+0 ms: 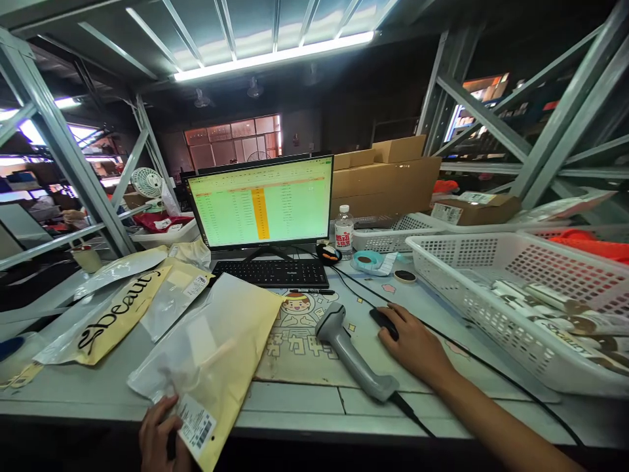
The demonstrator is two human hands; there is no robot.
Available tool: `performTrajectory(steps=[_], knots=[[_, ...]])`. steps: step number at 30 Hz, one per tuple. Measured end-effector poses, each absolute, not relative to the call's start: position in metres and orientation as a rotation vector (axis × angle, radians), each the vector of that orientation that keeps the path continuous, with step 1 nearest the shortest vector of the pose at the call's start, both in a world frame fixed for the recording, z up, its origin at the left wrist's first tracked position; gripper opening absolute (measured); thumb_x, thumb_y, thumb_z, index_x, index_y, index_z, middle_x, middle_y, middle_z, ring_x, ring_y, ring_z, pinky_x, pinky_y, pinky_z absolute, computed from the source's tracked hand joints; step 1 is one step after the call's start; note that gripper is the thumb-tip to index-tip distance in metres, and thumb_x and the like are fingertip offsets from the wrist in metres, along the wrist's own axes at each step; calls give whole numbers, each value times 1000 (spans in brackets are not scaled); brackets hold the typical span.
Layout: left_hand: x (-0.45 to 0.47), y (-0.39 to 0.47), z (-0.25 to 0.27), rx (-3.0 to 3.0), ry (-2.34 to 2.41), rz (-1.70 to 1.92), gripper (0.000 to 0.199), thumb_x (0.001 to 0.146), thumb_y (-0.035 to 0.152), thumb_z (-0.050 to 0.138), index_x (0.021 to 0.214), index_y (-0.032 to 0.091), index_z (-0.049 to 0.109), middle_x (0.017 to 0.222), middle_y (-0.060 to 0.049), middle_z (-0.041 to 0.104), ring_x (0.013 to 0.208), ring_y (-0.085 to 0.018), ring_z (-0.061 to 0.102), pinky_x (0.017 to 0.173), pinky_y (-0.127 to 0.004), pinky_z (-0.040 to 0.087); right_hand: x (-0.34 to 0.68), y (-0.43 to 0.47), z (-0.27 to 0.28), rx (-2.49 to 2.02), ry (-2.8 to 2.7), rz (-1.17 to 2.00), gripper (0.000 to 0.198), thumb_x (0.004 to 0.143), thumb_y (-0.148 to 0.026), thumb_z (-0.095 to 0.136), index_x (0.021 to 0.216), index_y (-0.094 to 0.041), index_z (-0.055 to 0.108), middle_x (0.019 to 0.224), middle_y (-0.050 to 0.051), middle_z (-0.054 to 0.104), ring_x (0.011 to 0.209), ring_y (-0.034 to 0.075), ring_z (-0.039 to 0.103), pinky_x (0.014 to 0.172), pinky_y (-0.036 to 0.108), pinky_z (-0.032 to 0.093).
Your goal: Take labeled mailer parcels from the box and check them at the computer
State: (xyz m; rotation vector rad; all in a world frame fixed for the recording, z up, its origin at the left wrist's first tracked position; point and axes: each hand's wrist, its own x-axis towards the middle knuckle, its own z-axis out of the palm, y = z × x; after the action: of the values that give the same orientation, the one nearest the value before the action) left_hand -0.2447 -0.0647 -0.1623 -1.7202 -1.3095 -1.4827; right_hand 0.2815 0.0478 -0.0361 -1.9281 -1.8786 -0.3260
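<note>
My right hand [413, 344] rests over a black computer mouse [384, 322], its fingers curved around it. At the desk's front edge, my left hand [161, 432] grips the lower left corner of a yellow and clear plastic package [221, 334]. A white barcode label [197, 423] sits beside its fingertips. Between my hands lies a grey barcode scanner [354, 354], its cable running off the front edge. Behind it stand a black keyboard [275, 270] and a lit monitor [265, 203] showing a green-tinted spreadsheet.
More plastic packages [122, 314] lie at the left. A white perforated basket [462, 321] holding rolled items is on the right. A water bottle [344, 231], blue tape roll [367, 261] and black pen [312, 292] lie near the keyboard. Cardboard boxes [383, 187] stand behind.
</note>
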Motion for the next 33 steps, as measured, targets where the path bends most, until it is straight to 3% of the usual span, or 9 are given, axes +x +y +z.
performTrajectory(steps=[12, 20, 29, 33], knots=[[-238, -74, -150, -1789, -1375, -1447, 6, 94, 14, 54, 95, 20, 56, 122, -13, 62, 128, -28, 52, 105, -44, 40, 287, 51, -42, -1840, -1914, -314, 50, 94, -43, 41, 132, -24, 69, 145, 8, 57, 116, 31, 64, 86, 43, 61], [-233, -79, -141, -1817, -1381, -1440, 8, 94, 11, 55, 96, 19, 57, 122, -14, 61, 128, -28, 52, 106, -44, 40, 291, 55, -46, -1762, -1919, -356, 52, 94, -47, 39, 127, -23, 71, 142, 7, 59, 112, 31, 66, 87, 44, 61], [-208, -85, -143, -1915, -1232, -1345, 15, 87, 8, 62, 93, 21, 61, 120, -11, 65, 124, -30, 56, 114, -51, 35, 290, 55, -48, -1757, -1932, -367, 50, 95, -43, 39, 131, -23, 67, 143, 9, 57, 115, 30, 65, 88, 43, 60], [-181, -88, -137, -1992, -1230, -1406, 19, 87, 5, 64, 95, 23, 63, 122, -10, 64, 126, -28, 56, 114, -50, 37, 282, 48, -26, -1670, -1879, -418, 59, 93, -51, 40, 131, -13, 65, 137, 17, 58, 124, 36, 58, 102, 53, 53]])
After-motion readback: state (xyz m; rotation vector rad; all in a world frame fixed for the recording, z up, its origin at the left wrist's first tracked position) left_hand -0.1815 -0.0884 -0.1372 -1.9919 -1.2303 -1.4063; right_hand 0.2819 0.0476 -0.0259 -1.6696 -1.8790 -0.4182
